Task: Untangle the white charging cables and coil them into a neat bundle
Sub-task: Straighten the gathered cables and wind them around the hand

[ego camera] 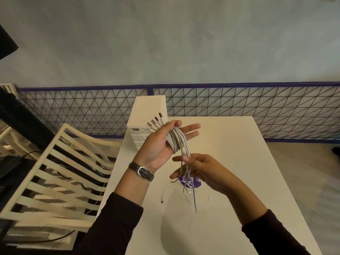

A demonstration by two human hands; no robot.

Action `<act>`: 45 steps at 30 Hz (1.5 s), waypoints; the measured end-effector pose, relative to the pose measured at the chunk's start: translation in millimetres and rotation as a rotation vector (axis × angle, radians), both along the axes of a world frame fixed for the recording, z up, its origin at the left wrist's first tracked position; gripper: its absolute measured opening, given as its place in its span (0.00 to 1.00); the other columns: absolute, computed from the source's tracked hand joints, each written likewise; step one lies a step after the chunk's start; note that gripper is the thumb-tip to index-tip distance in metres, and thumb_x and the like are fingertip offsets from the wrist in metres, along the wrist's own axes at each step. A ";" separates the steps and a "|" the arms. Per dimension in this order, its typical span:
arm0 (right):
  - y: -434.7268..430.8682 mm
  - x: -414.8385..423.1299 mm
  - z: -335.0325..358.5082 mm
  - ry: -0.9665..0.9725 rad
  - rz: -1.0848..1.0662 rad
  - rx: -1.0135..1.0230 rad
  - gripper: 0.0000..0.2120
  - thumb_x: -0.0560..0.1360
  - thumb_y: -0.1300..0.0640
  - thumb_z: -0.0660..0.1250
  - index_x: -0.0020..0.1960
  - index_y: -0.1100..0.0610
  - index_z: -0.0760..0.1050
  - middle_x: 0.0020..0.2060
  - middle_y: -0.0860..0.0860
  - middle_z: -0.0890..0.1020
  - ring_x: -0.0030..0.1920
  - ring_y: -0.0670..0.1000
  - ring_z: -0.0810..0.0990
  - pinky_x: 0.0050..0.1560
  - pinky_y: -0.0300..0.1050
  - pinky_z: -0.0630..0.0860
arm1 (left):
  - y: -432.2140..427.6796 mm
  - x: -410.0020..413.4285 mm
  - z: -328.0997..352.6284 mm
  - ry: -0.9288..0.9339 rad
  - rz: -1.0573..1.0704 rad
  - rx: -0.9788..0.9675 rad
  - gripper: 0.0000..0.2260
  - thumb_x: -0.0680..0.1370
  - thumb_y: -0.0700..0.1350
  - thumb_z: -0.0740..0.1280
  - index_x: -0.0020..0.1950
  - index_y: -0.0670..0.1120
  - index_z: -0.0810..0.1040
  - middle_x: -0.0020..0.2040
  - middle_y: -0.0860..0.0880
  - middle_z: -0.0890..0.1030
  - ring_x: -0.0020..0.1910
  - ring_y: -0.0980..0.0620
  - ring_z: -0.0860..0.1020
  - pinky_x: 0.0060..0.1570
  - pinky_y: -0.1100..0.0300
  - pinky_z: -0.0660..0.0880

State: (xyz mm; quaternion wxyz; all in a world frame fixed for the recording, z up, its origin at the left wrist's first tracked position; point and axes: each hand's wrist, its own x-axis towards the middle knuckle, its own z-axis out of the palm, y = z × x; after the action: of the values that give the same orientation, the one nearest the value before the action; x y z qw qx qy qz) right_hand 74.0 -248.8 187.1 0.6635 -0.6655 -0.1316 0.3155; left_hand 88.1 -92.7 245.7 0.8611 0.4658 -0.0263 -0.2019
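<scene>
Left hand [158, 144], white cables [177, 141] wrapped round its fingers, thumb pinning them, right hand [199, 169] pinching tails below

The white cables [176, 140] are being held in loops around the outstretched fingers of the left hand [160, 144], palm up, with the USB plugs [156, 122] being pinned in a fan under the thumb. The loose tails are being pinched by the right hand [200, 172] just below, ends dangling above the white table [230, 144] and its purple sticker [191, 183].
</scene>
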 end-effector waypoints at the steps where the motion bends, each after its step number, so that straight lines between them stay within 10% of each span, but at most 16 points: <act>1: -1.7 -1.2 -0.1 0.023 0.015 0.032 0.24 0.73 0.42 0.62 0.60 0.59 0.74 0.49 0.60 0.84 0.49 0.53 0.83 0.56 0.47 0.74 | 0.2 -0.3 0.3 0.002 -0.002 -0.009 0.13 0.82 0.45 0.51 0.41 0.46 0.69 0.55 0.38 0.81 0.60 0.40 0.77 0.58 0.51 0.73; 7: -14.9 0.4 4.6 0.071 0.142 0.083 0.32 0.74 0.36 0.57 0.60 0.63 0.76 0.54 0.61 0.82 0.57 0.58 0.80 0.61 0.47 0.74 | 3.3 -2.8 1.1 -0.023 -0.005 0.057 0.11 0.81 0.44 0.52 0.44 0.44 0.71 0.51 0.41 0.83 0.57 0.41 0.79 0.57 0.51 0.75; 12: -10.4 1.6 17.8 0.085 -0.029 0.319 0.16 0.76 0.53 0.58 0.53 0.63 0.79 0.42 0.60 0.84 0.45 0.56 0.84 0.46 0.44 0.79 | -4.8 -8.0 -2.2 -0.075 -0.054 0.174 0.09 0.81 0.44 0.53 0.47 0.44 0.72 0.51 0.41 0.83 0.56 0.43 0.80 0.58 0.49 0.74; 23: -15.4 2.7 26.3 -0.213 0.050 -0.056 0.07 0.69 0.54 0.72 0.43 0.56 0.85 0.40 0.52 0.86 0.44 0.52 0.83 0.50 0.41 0.77 | -6.1 -19.5 9.4 -0.004 -0.068 0.081 0.12 0.79 0.46 0.54 0.46 0.41 0.73 0.44 0.40 0.84 0.47 0.43 0.83 0.53 0.51 0.77; 27: -8.0 -8.2 10.7 -0.271 0.020 -0.150 0.10 0.67 0.49 0.74 0.42 0.55 0.85 0.41 0.57 0.86 0.41 0.60 0.80 0.52 0.58 0.76 | -2.4 -19.3 21.6 0.002 -0.044 -0.114 0.15 0.75 0.47 0.56 0.46 0.40 0.79 0.33 0.44 0.83 0.38 0.45 0.84 0.51 0.50 0.78; 31: -4.4 -12.5 6.0 -0.333 -0.054 -0.140 0.01 0.68 0.57 0.75 0.39 0.54 0.85 0.34 0.51 0.85 0.38 0.50 0.81 0.47 0.42 0.75 | -2.5 -23.1 13.8 -0.063 -0.265 -0.079 0.23 0.78 0.49 0.51 0.56 0.37 0.80 0.29 0.46 0.82 0.32 0.51 0.82 0.49 0.54 0.78; 36: -8.8 -6.1 25.0 -0.672 0.058 -0.313 0.14 0.71 0.62 0.71 0.38 0.42 0.76 0.33 0.37 0.79 0.38 0.40 0.78 0.43 0.30 0.74 | 0.0 -28.0 1.5 -0.065 -0.539 0.002 0.26 0.79 0.52 0.48 0.61 0.35 0.75 0.26 0.49 0.79 0.26 0.55 0.78 0.45 0.58 0.80; 41: -12.6 -1.6 38.0 -0.969 0.223 -0.577 0.10 0.73 0.60 0.69 0.53 0.61 0.78 0.46 0.52 0.81 0.44 0.49 0.77 0.45 0.35 0.72 | 3.5 -27.5 -1.1 -0.040 -0.680 0.198 0.30 0.80 0.53 0.46 0.68 0.28 0.60 0.27 0.50 0.80 0.23 0.58 0.75 0.40 0.60 0.79; 45: -14.7 1.2 40.0 -0.896 0.363 -0.632 0.04 0.72 0.61 0.70 0.45 0.62 0.79 0.34 0.45 0.77 0.33 0.43 0.72 0.37 0.27 0.68 | 3.0 -31.1 1.1 -0.095 -0.879 0.310 0.29 0.79 0.56 0.49 0.68 0.33 0.64 0.35 0.50 0.84 0.26 0.60 0.78 0.38 0.66 0.76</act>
State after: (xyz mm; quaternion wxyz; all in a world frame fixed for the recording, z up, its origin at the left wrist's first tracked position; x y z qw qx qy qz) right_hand 75.2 -263.5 227.1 0.2470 -0.8669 -0.4112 0.1357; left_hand 57.0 -89.7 246.8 0.6122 0.5424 -0.2299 -0.5274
